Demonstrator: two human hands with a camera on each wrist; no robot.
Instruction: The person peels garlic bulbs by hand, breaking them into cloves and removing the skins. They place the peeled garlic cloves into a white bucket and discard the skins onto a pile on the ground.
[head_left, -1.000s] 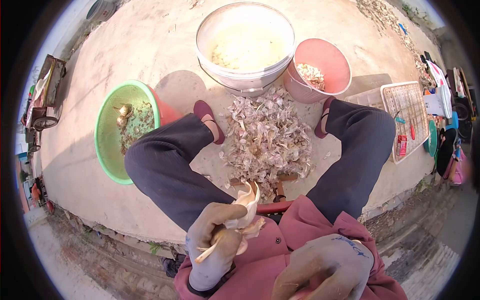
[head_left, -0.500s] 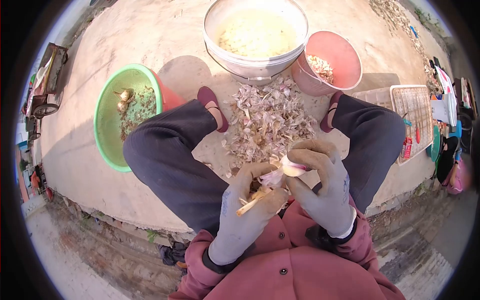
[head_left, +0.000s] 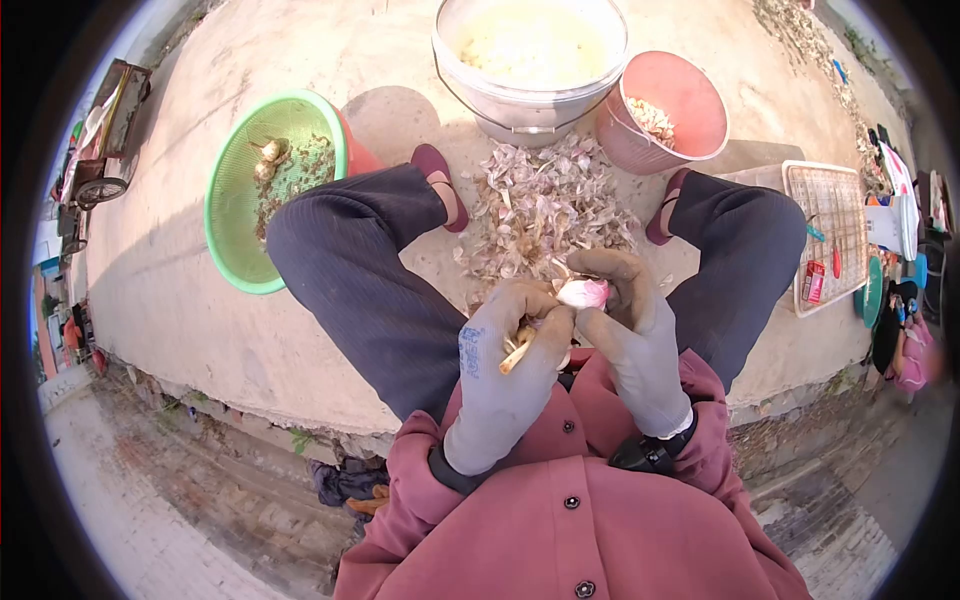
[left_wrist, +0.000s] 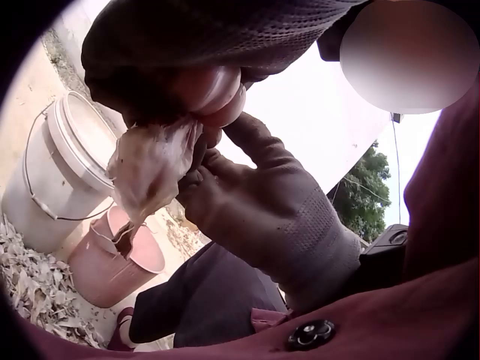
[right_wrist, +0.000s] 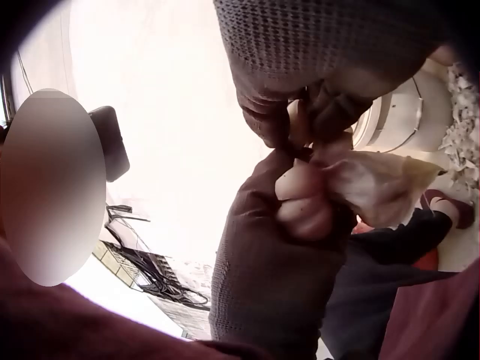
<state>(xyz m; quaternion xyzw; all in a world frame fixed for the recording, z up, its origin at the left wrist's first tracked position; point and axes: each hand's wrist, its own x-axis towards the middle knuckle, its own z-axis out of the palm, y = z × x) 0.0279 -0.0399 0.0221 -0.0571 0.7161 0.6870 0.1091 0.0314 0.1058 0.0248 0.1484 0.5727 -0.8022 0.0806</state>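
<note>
Both hands wear grey work gloves and meet in front of the shirt, above the lap. In the head view my left hand grips a partly broken garlic bulb, whose dry stem pokes out between the fingers. My right hand pinches a pink-white garlic clove between thumb and fingers, right beside the left fingertips. Bare cloves bulge from the left hand's grip in the right wrist view. Loose papery skin hangs off the bulb in the left wrist view. Gloved fingers hide part of the bulb.
Between the feet lies a heap of garlic skins. Behind it stand a white bucket and a pink bucket holding cloves. A green basket with bulbs is at the left; a pale plastic crate at the right.
My right hand has risen from the lap to the bulb and now pinches a clove there. My left hand has moved right and slightly up with the bulb.
</note>
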